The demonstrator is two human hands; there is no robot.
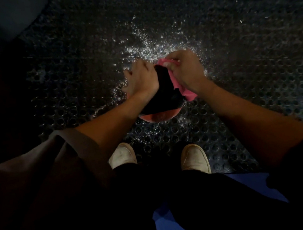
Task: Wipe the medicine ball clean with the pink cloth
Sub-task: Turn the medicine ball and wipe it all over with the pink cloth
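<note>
Sleeve (69, 147): lower left of the frame, a dull rolled cuff on the left forearm. Everything further left is too dark to make out.
Left hand (141, 79): left of centre, lying on the upper left side of the ball. The grip is loose, with fingers spread over the surface and closed round nothing. The fingertips are blurred.
Medicine ball (165, 93): centre of the frame, on the mat between the two hands. It is mostly black, with a reddish band along its lower edge. Hands and cloth hide much of the top and both sides.
Pink cloth (176, 83): draped down the ball's right side, bunched at the top and partly hidden under the right hand.
Right hand (187, 70): right of centre. The grip is tight, with fingers and thumb curled and pinching the cloth against the ball.
Shoes (195, 158): a pale pair below the ball, their heels cut off by dark trouser legs.
Rubber mat (235, 53): black and perforated, glistening with bright specks around the ball. Its corners are lost in shadow.
</note>
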